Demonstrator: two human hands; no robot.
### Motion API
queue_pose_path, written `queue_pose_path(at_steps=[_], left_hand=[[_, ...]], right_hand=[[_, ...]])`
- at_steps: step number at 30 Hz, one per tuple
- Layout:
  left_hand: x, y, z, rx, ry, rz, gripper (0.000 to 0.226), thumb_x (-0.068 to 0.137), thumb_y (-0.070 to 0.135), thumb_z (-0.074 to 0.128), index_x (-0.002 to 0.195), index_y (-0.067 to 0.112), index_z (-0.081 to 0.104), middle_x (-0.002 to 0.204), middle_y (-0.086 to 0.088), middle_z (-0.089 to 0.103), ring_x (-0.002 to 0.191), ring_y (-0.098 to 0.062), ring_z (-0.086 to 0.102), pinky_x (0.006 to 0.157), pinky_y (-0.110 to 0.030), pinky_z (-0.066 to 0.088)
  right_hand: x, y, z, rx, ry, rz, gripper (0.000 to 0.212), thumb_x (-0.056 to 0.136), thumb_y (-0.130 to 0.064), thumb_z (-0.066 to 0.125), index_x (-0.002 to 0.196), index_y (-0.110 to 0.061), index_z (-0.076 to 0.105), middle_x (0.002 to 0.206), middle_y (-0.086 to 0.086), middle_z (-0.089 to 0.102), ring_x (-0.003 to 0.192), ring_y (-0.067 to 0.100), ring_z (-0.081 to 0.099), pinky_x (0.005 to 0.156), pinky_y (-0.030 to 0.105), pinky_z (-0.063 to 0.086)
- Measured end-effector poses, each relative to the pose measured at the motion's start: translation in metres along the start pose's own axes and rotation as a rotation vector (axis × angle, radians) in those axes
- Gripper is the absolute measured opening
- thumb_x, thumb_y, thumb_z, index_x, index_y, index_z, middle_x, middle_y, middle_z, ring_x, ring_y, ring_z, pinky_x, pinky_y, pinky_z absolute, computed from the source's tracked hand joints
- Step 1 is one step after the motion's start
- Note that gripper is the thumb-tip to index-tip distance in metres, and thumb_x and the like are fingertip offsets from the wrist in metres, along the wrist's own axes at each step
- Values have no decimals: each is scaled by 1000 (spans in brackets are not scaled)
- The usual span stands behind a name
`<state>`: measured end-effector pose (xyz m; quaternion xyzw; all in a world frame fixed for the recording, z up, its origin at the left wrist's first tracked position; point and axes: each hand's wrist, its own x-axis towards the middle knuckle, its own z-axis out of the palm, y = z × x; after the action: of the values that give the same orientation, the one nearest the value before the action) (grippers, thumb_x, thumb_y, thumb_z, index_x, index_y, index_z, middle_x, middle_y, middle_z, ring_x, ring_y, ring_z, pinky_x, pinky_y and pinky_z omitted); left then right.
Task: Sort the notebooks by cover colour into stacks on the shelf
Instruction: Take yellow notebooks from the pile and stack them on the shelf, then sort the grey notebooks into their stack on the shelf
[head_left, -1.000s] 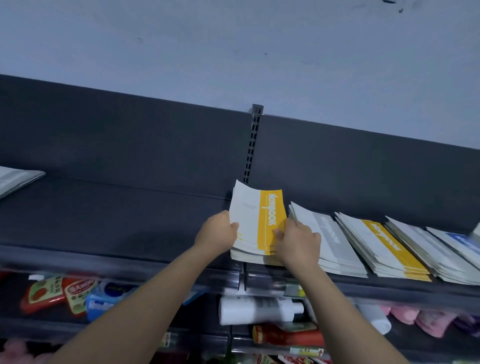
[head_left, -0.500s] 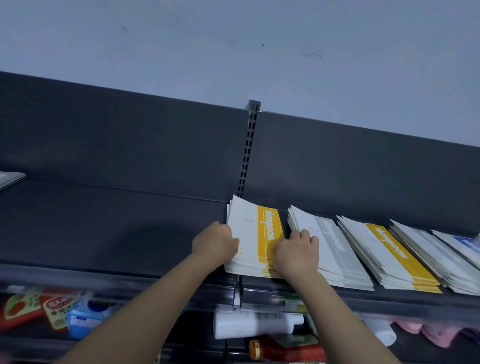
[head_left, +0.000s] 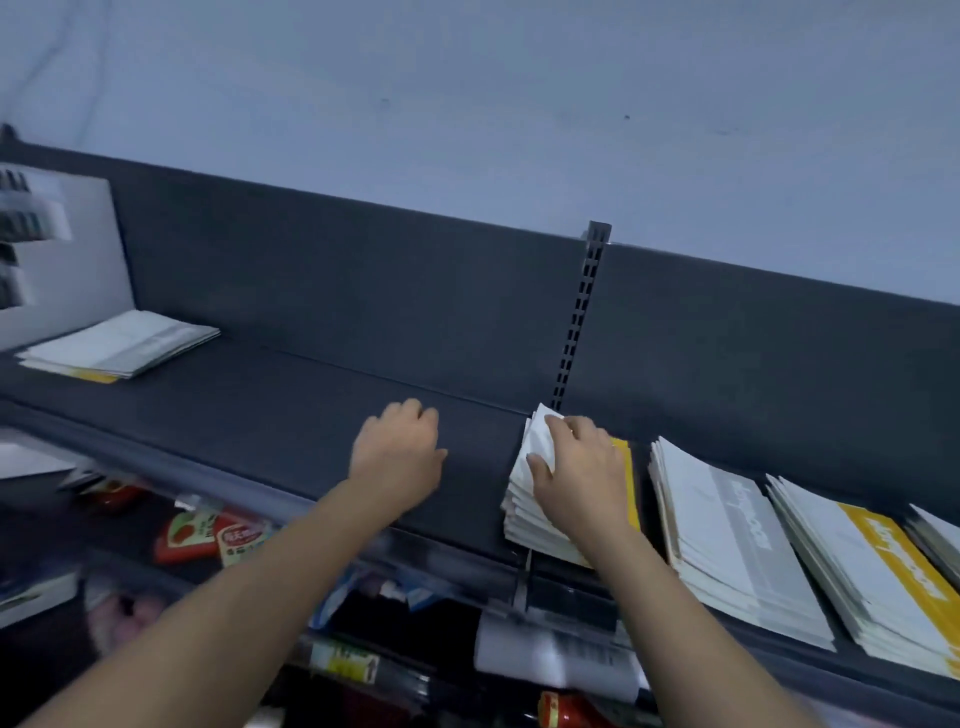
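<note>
Right hand (head_left: 576, 480) lies flat on the yellow stack (head_left: 519, 519), fingers spread across the top cover, thumb by its left edge: pressing, not pinching. That stack sits on the shelf (head_left: 260, 415) at the foot of the slotted post (head_left: 582, 322). Left hand (head_left: 397, 454) is out to the left, apart from the stack, over bare shelf, fingers loosely curled, holding nothing; whether it touches the shelf, I cannot tell. Just right of the yellow stack comes a grey stack (head_left: 727, 535), fanned, then a second yellow stack (head_left: 883, 577). Way over at the shelf's left end lies a far stack (head_left: 119, 345), grey on top, yellow peeking out underneath. Down below, blurred: red packets (head_left: 208, 535) and a white bottle (head_left: 550, 660).
</note>
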<state>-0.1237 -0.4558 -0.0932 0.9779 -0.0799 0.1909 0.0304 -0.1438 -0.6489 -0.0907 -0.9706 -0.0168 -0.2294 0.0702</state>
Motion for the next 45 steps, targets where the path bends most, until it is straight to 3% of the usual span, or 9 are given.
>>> queue_pose_path(at_steps=[4, 7, 9, 12, 15, 23, 31, 38, 45], left_hand=[[-18, -42, -16, 86, 69, -59, 53, 94, 40, 49, 137, 12, 37, 142, -5, 38, 135, -23, 33, 102, -36, 36], [-34, -75, -26, 165, 81, -107, 58, 93, 39, 51, 140, 12, 33, 147, -5, 35, 140, -22, 27, 106, -35, 32], [-45, -98, -32, 212, 79, -142, 58, 92, 39, 52, 139, 11, 34, 145, -5, 37, 138, -23, 29, 107, -35, 32], [-59, -131, -40, 260, 68, -204, 57, 90, 39, 55, 137, 12, 37, 140, -5, 42, 135, -23, 33, 105, -36, 34], [-71, -165, -45, 282, 69, -250, 55, 88, 39, 57, 133, 11, 41, 134, -4, 47, 129, -23, 39, 101, -37, 38], [-89, -266, -55, 303, 73, -332, 38, 89, 26, 49, 126, 14, 43, 129, -2, 50, 124, -22, 42, 94, -35, 39], [-89, -363, -53, 319, 51, -351, 39, 89, 26, 51, 126, 15, 42, 129, -2, 49, 123, -21, 42, 94, -33, 40], [-80, -427, -40, 296, 14, -359, 48, 91, 31, 55, 133, 14, 39, 134, -3, 46, 126, -22, 40, 100, -34, 39], [-50, -474, -16, 272, -19, -373, 41, 89, 22, 52, 127, 13, 41, 131, -2, 48, 125, -21, 41, 95, -33, 39]], right_hand=[[5, -40, 12, 97, 40, -155, 59, 74, -25, 79, 125, -3, 59, 122, 17, 60, 111, 38, 58, 86, 45, 48], [7, -75, 17, 110, 1, -225, 65, 60, -24, 88, 116, -1, 64, 114, 20, 64, 103, 39, 63, 81, 47, 51], [8, -100, 19, 124, 0, -283, 67, 68, -27, 83, 124, -2, 59, 126, 22, 59, 115, 39, 57, 91, 49, 47], [9, -137, 21, 107, -53, -370, 68, 89, -35, 61, 146, -10, 35, 150, 15, 34, 140, 29, 30, 111, 41, 25], [12, -172, 26, 107, -86, -437, 67, 94, -40, 51, 149, -15, 22, 156, 9, 22, 144, 23, 18, 114, 36, 17], [25, -276, 50, 144, -127, -522, 67, 96, -41, 49, 150, -15, 19, 156, 8, 20, 145, 24, 15, 116, 37, 15], [39, -372, 76, 154, -145, -510, 66, 95, -41, 50, 150, -16, 22, 156, 8, 21, 145, 23, 16, 116, 37, 15], [56, -429, 100, 143, -178, -496, 64, 95, -41, 51, 148, -17, 25, 155, 7, 23, 144, 23, 18, 114, 36, 18], [92, -469, 131, 116, -227, -483, 57, 95, -42, 50, 143, -18, 31, 149, 6, 30, 140, 23, 24, 112, 36, 22]])
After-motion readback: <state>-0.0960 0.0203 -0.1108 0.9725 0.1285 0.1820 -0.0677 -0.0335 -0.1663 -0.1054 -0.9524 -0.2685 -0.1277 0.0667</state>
